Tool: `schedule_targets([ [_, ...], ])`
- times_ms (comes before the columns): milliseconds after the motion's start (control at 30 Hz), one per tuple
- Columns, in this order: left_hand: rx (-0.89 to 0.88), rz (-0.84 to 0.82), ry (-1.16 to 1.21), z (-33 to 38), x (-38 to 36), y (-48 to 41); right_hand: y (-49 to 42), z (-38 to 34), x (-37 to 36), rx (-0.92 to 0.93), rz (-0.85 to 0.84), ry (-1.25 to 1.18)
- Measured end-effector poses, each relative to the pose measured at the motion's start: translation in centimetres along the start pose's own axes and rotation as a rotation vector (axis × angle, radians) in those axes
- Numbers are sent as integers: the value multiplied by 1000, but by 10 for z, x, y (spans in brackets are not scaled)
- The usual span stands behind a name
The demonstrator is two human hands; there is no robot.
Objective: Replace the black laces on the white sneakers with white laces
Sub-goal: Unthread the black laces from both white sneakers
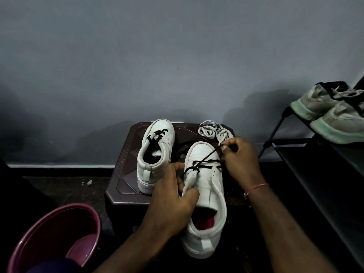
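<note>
Near sneaker (pixel 208 194) lies on the bench (pixel 128 180), toe pointing away and heel overhanging the front edge. Its black lace (pixel 204 161) is out of the upper eyelets and crosses only the lower rows.

Left hand (pixel 173 196) grips the tongue and the side of the upper, its fingers (pixel 189 194) curled round the tongue to steady the shoe. Right hand (pixel 239 158) pinches one taut run of the black lace between thumb and fingertips, just beyond the toe.

Far sneaker (pixel 157 142) stands upright beside it, with black lacing in its lower eyelets. White laces (pixel 212 131) lie coiled at the back of the bench, just beside the right hand.

Assessment: the lace is thin, limp and light. It should slide through the eyelets under a steady pull when held close to each eyelet. The shoe appears light and would shift if not held, so the tongue or upper is the right place to hold it.
</note>
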State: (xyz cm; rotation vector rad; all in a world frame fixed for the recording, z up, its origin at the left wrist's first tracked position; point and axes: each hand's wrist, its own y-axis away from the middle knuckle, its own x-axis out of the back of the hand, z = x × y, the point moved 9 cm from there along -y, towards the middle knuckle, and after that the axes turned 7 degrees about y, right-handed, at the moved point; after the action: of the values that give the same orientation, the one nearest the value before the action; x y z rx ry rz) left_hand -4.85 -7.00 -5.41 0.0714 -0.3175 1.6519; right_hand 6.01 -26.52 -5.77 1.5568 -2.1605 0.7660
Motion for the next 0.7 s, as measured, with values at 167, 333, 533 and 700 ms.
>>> schedule_targets([
  [167, -41, 33, -63, 1, 1, 1, 26, -52, -12, 423, -302, -7],
  [333, -41, 25, -79, 1, 1, 1, 49, -74, -32, 639, -411, 223],
  [533, -40, 38, -115, 3, 2, 2, 44, -74, -20, 638, -286, 243],
  [700, -43, 89, -89, 0, 4, 0, 23, -46, 2, 295, -45, 45],
])
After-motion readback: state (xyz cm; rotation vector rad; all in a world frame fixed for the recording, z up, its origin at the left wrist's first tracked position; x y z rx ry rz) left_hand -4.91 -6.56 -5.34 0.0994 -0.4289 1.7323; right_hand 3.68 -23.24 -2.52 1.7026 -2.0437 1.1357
